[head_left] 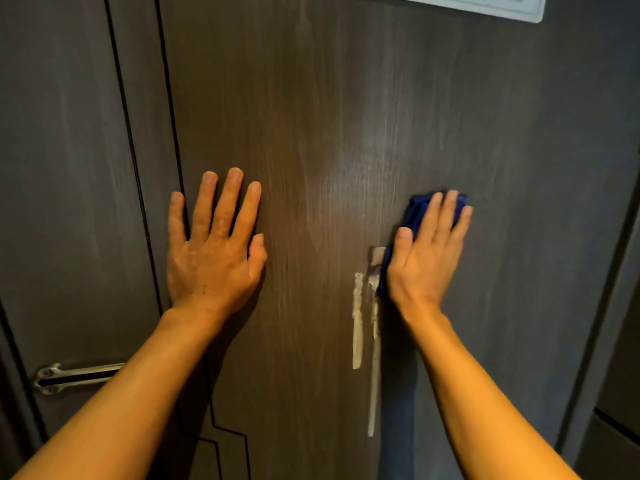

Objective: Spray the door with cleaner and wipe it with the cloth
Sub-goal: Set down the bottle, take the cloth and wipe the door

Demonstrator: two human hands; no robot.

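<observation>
Cloth (418, 208) under right hand (424, 259) on door (329, 116), sign (491, 4) lettering illegible

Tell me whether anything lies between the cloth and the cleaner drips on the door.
Nothing visible does. The right hand presses the blue cloth flat on the door, beside the pale cleaner drips running down. The left hand lies flat farther left, clear of them.

Dim, warm light is strongest at the bottom of the frame, with a soft sheen on the door (329, 150). Straight lines bow near the edges.
</observation>
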